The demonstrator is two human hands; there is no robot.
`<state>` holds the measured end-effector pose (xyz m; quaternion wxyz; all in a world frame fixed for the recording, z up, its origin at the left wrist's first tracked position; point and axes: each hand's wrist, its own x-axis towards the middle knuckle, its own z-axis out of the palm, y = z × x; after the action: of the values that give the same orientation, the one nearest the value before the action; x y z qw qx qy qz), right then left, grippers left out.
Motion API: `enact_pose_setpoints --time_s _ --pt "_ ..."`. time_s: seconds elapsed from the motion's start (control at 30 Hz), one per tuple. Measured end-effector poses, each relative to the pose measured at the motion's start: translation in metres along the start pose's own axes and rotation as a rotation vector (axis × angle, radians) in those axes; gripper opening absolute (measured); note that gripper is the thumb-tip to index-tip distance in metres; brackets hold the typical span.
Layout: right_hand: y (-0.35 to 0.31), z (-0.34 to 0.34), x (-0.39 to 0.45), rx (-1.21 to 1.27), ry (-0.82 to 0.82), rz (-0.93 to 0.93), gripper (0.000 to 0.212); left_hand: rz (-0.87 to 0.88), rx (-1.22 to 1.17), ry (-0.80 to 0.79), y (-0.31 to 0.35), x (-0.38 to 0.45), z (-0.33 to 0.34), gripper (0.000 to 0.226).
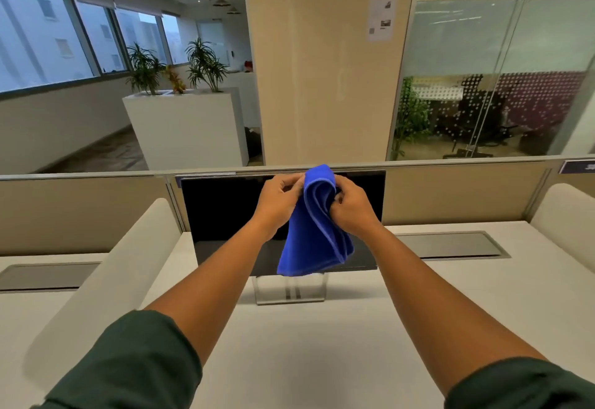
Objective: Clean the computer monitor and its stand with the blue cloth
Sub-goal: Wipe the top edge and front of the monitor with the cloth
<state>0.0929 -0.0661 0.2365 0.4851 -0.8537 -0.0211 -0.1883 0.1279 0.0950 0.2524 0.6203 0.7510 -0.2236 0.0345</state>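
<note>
A dark, switched-off computer monitor (222, 212) stands at the back of the white desk (289, 344) on a silver rectangular stand (289, 292). In front of the screen's upper middle hangs a folded blue cloth (314, 231), held up in the air. My left hand (278, 199) pinches the cloth's top left edge, and my right hand (351, 204) grips its top right folds. The cloth's lower end dangles over the screen's bottom edge and hides part of it. Both forearms reach forward over the desk.
Beige partition panels (450, 196) run behind the monitor, with curved white side dividers (106, 280) left and right. Grey cable-tray lids (457, 244) are set into the desk. Beyond stand a beige column (322, 70), a white planter box (186, 128) and a glass-walled room.
</note>
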Motion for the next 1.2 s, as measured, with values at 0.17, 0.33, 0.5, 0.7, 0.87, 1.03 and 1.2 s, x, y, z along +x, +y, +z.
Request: enact_pose_setpoints --time_s 0.17,0.33,0.5,0.7,0.87,1.03,1.2 --pt "0.022 -0.007 -0.035 0.136 0.036 0.145 0.037 -0.076 0.101 -0.083 -0.009 -0.026 0.036 0.020" --pt "0.046 -0.012 -0.072 0.265 0.005 0.292 0.036 -0.291 0.064 -0.092 -0.035 -0.053 0.076 0.025" --pt "0.075 -0.025 -0.101 0.290 -0.001 0.350 0.031 -0.482 0.008 -0.149 -0.037 -0.077 0.109 0.038" --pt "0.107 -0.043 -0.128 0.142 -0.013 0.402 0.028 -0.502 0.007 -0.320 -0.048 -0.099 0.143 0.054" --pt "0.133 -0.057 -0.153 0.102 -0.061 0.422 0.024 -0.418 0.158 -0.407 -0.059 -0.104 0.161 0.019" --pt "0.171 -0.081 -0.182 -0.020 -0.266 0.553 0.052 -0.454 0.166 -0.444 -0.064 -0.112 0.174 0.021" --pt "0.203 -0.105 -0.210 -0.040 -0.281 0.655 0.032 -0.509 0.062 -0.368 -0.076 -0.121 0.192 0.017"
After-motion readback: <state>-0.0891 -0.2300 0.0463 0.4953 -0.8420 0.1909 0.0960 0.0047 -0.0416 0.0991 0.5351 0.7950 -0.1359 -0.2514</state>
